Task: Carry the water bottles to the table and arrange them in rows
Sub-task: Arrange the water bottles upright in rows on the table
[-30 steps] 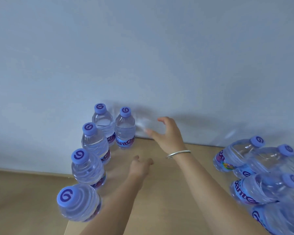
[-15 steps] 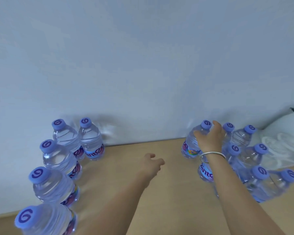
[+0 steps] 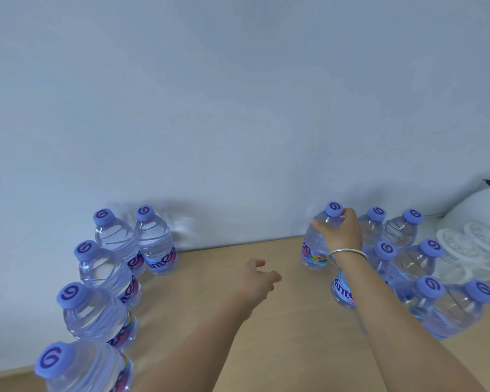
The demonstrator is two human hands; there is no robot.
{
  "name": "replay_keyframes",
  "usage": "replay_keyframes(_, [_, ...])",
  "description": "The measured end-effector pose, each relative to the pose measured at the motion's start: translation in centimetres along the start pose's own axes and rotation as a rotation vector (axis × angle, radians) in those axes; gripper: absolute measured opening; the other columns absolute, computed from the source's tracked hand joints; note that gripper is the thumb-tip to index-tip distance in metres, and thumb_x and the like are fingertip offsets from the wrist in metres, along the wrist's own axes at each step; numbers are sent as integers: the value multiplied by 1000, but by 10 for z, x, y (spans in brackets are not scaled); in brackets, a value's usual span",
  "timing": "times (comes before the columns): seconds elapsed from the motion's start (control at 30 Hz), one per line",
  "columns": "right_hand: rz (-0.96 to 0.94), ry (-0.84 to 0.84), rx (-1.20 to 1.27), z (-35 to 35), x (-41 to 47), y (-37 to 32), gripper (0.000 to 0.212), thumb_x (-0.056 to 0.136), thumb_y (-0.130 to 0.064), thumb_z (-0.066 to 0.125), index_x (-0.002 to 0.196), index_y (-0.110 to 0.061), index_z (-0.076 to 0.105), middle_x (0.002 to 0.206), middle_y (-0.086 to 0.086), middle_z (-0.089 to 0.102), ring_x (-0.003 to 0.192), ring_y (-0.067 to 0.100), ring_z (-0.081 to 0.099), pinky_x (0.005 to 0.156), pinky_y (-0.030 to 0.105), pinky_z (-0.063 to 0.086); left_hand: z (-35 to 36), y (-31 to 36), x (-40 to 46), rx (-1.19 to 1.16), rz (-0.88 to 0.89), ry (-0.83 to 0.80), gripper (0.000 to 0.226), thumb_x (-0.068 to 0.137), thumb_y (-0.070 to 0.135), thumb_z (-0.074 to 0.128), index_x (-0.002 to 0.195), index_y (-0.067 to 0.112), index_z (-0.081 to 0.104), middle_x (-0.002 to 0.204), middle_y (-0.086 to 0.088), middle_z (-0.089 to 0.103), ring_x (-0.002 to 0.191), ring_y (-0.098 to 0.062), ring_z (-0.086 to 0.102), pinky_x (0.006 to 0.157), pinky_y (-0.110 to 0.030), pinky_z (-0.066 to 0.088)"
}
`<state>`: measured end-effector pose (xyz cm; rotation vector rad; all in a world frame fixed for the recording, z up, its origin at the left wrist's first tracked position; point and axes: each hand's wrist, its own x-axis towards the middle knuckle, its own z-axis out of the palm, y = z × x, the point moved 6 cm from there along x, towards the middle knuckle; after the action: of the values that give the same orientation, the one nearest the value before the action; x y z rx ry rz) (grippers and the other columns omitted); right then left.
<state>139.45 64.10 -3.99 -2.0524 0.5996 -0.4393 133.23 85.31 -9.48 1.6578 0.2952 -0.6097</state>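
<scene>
Clear water bottles with purple caps stand on a light wooden table [image 3: 280, 335]. A row of several bottles [image 3: 102, 278] runs along the left edge, with one more bottle [image 3: 156, 244] beside it at the wall. A loose cluster of several bottles [image 3: 425, 267] stands at the right. My right hand [image 3: 341, 236], with a silver bangle at the wrist, grips the shoulder of the cluster's leftmost bottle [image 3: 314, 250], just under its cap. My left hand [image 3: 259, 278] hovers over the table's middle with its fingers loosely curled, holding nothing.
A pale wall [image 3: 238, 108] backs the table directly behind the bottles. A white object with a lace-like pattern [image 3: 475, 236] lies at the far right against the wall. Bare tabletop stretches between the left row and the right cluster.
My right hand swung from the left bottles across to the right cluster and closed on its leftmost bottle. The view panned right. My left hand stayed over the table's middle.
</scene>
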Motion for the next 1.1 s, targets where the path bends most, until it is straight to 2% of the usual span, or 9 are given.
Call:
replay_keyframes(0.17, [-154,-183,135,-9,-9,-61,27,71,-26,78,83,-17,55,82,1,57,75,16,53,63,24,40,-14,-3,-6,-19,63,-21,82,66,46,71,137,23,36,119,-2,54,103,-13,54,96,-33,45])
replay_keyframes(0.23, [-174,-307,317,-11,-19,-87,16,72,-19,77,76,-20,62,76,-1,59,72,13,55,70,24,45,-19,0,-12,-171,68,-71,89,57,52,69,136,27,38,123,-1,54,105,-12,55,91,-31,45])
replay_keyframes(0.37, [-120,-643,624,4,-45,-118,13,67,-19,75,79,-16,71,82,12,54,77,24,56,76,35,42,-26,6,-29,-707,25,-365,75,57,54,77,119,16,63,112,-10,67,96,-23,65,80,-34,54])
replay_keyframes(0.53, [-41,-775,721,36,-69,-131,21,72,-35,64,76,-18,75,82,0,73,76,19,68,68,26,54,-23,9,-56,-789,166,-561,68,47,50,89,103,13,74,105,-11,72,92,-23,70,69,-33,58])
replay_keyframes(0.73, [-30,-839,681,50,-76,-133,26,76,-40,62,86,-19,74,94,3,73,84,22,69,79,33,54,-33,5,-61,-800,215,-447,83,43,49,90,112,9,66,110,-14,69,93,-25,70,72,-37,58])
replay_keyframes(0.87, [-96,-862,406,51,-80,-131,46,70,-59,55,103,-28,65,113,-1,67,102,19,66,79,37,56,-41,5,-60,-709,287,-372,72,46,51,88,103,11,72,103,-12,71,88,-23,70,74,-35,58])
replay_keyframes(0.97, [-139,-896,293,54,-86,-127,33,74,-58,60,98,-36,60,101,-9,69,90,14,70,60,26,54,-55,-1,-58,-588,315,-165,62,45,38,85,96,7,68,89,-11,72,74,-20,69,66,-32,57])
replay_keyframes(1.03, [-109,-876,285,57,-88,-121,19,81,-50,60,93,-35,61,93,-9,70,85,15,72,63,27,55,-61,-6,-60,-541,325,-82,49,49,32,80,91,10,68,88,-11,71,70,-19,68,63,-30,56])
replay_keyframes(1.1, [-78,-848,283,62,-89,-117,26,81,-47,61,98,-27,63,96,-3,71,84,18,72,69,32,55,-64,-10,-63,-522,326,-45,43,52,30,79,89,10,69,87,-11,71,70,-19,67,63,-30,56])
